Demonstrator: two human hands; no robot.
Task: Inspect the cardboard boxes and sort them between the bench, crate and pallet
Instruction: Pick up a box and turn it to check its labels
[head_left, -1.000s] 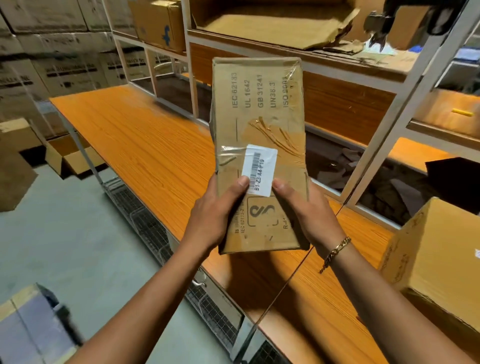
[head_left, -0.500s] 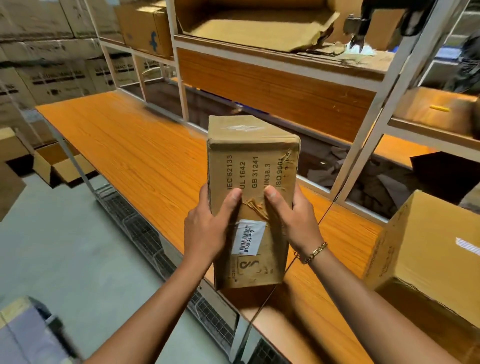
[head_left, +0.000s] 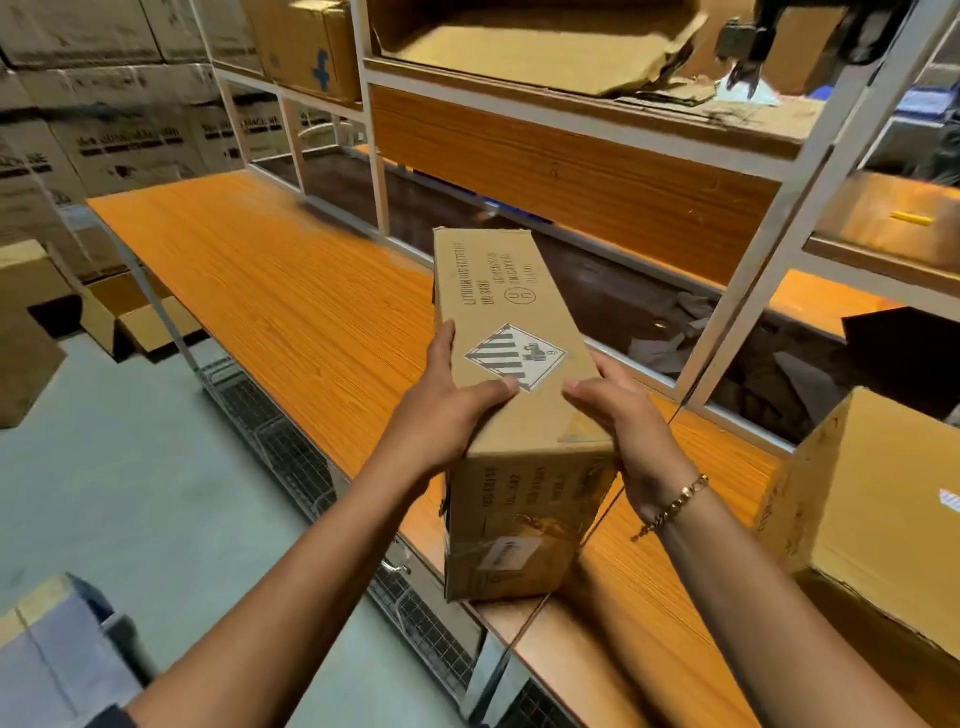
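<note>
our left hand (head_left: 447, 410) and right hand (head_left: 631, 415) grasp the box (head_left: 498, 291); bigger carton (head_left: 883, 509) right of it; orange bench (head_left: 291, 312) beneath, shelving (head_left: 571, 171) behind

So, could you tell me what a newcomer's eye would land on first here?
The long brown cardboard box at centre stands out, tilted over the orange wood-grain bench, with a striped black-and-white diamond label on its upper face. The left grip and right grip hold it by its sides. A larger tan cardboard box sits on the bench at right.
</note>
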